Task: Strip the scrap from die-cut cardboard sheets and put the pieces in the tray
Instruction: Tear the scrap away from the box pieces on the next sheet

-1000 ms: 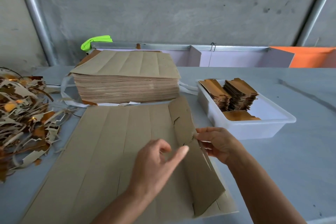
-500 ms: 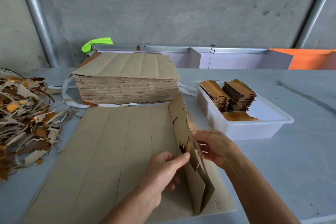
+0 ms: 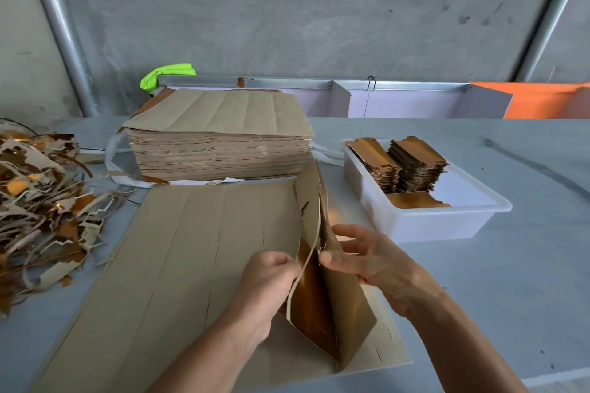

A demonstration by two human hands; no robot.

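Note:
A brown die-cut cardboard sheet lies flat on the table in front of me. Its rightmost strip stands folded up on edge, showing a gold underside. My left hand pinches a thin scrap edge that is peeling away from the strip's left side. My right hand grips the raised strip from the right, thumb on its near face. A white plastic tray at the right holds two stacks of gold-faced pieces and a single piece lying flat.
A tall stack of uncut sheets stands behind the working sheet. A heap of scrap strips covers the table's left side. A low metal-edged partition and a concrete wall close off the back.
The right strip has been folded from lying over the sheet to standing upright. My left hand moved in and took the scrap edge, which now peels away from the strip.

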